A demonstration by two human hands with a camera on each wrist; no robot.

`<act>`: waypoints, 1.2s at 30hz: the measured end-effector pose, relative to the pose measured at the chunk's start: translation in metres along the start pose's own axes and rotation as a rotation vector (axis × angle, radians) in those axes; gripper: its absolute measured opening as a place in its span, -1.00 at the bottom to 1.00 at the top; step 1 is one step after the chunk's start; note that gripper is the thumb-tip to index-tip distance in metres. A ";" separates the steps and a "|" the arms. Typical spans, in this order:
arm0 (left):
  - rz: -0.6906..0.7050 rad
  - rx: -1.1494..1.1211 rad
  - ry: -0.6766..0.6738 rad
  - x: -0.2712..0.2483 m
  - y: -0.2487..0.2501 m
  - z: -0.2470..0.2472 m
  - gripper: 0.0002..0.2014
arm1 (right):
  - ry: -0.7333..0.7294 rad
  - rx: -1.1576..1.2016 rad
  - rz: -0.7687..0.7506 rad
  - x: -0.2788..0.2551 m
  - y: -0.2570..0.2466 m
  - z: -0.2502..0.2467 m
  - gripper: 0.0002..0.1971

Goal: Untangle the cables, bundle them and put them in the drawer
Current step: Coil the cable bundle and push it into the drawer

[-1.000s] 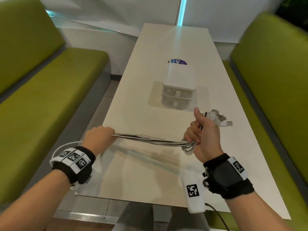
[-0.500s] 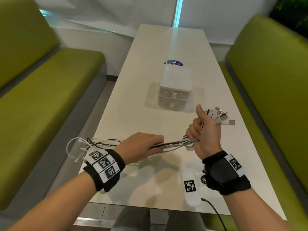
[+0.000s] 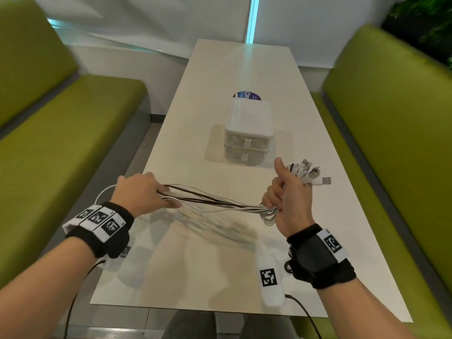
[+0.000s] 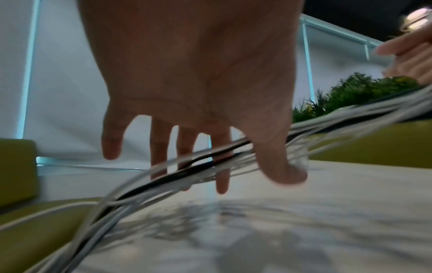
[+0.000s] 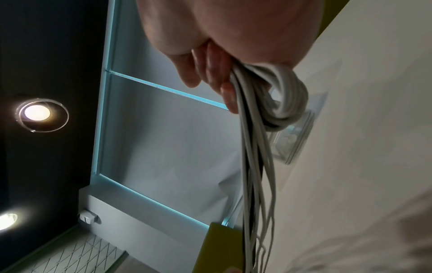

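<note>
hands: right hand (image 3: pixel 288 199) fist clenched around cables (image 3: pixel 215 204), left hand (image 3: pixel 139 194) fingers loosely extended through them.

Only "Cla" reads, white letters on the round dark-blue sticker (image 3: pixel 247 96) beyond the right hand (image 3: pixel 291 199); the rest is hidden.

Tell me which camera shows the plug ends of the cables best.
The head view: the plug ends fan out above the right hand, which grips the cables. The right wrist view shows only looped cords; the left wrist view shows blurred strands, no plugs.
</note>
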State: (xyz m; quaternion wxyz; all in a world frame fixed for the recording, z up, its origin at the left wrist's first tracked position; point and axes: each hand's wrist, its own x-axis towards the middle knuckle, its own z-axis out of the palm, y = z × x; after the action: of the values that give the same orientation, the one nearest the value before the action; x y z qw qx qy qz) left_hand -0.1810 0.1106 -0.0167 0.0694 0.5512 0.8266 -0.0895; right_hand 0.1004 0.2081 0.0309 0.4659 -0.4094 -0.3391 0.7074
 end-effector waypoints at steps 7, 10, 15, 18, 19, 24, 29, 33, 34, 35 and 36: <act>-0.025 -0.230 -0.248 0.009 0.004 -0.016 0.15 | 0.000 -0.105 0.013 0.001 0.011 -0.006 -0.47; 0.087 -0.347 -0.313 0.007 0.008 -0.016 0.33 | 0.000 -0.134 -0.001 0.003 0.011 -0.006 -0.49; 0.065 -0.257 -0.455 0.003 0.000 -0.017 0.17 | 0.019 -0.134 -0.023 0.006 0.002 -0.014 -0.49; -0.077 -0.476 -0.441 0.004 0.001 -0.021 -0.21 | 0.016 -0.148 -0.029 0.006 0.001 -0.014 -0.49; -0.102 -0.485 -0.394 0.007 0.001 -0.020 -0.34 | 0.015 -0.159 -0.031 0.005 0.002 -0.013 -0.50; -0.192 -0.344 -0.015 0.016 0.002 -0.005 -0.74 | 0.006 -0.174 -0.024 0.003 0.007 -0.008 -0.50; -0.331 -0.385 0.128 0.013 0.005 0.001 -0.74 | -0.010 -0.197 -0.005 0.002 0.008 -0.010 -0.50; -0.344 -0.316 0.241 0.010 0.002 0.004 -0.73 | -0.022 -0.183 0.010 0.003 0.007 -0.011 -0.51; -0.331 -0.311 0.274 0.009 0.001 0.004 -0.73 | -0.023 -0.185 0.013 0.003 0.008 -0.011 -0.51; -0.329 -0.303 0.292 0.009 -0.001 0.005 -0.73 | -0.024 -0.189 0.016 0.003 0.009 -0.010 -0.51; -0.328 -0.290 0.295 0.009 -0.004 0.006 -0.72 | -0.024 -0.192 0.017 0.002 0.010 -0.008 -0.51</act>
State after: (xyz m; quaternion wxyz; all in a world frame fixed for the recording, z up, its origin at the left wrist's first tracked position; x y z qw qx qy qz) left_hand -0.1882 0.1161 -0.0238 0.0111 0.4014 0.9102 0.1011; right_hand 0.1037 0.2079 0.0182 0.4143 -0.4467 -0.4073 0.6804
